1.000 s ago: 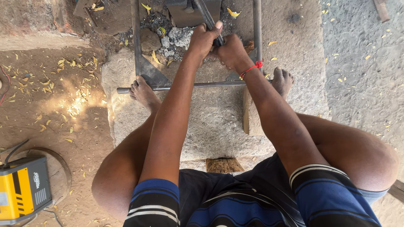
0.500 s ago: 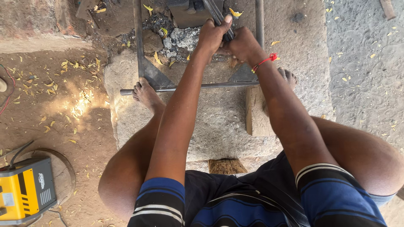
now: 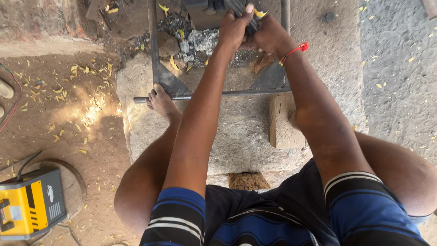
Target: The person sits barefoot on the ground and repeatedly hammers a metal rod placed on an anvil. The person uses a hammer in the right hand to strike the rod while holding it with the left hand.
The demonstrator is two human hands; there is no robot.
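Over stone slab (image 3: 236,132), hands (image 3: 252,29) outstretched, gripping

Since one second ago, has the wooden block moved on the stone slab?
No. The wooden block sits as before, just below the metal bar on the stone slab; only the camera has shifted.

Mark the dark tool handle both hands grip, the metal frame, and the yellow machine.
dark tool handle (image 3: 249,25), head view, stretch between the hands
metal frame (image 3: 214,94), head view, near crossbar
yellow machine (image 3: 27,205), head view, top face
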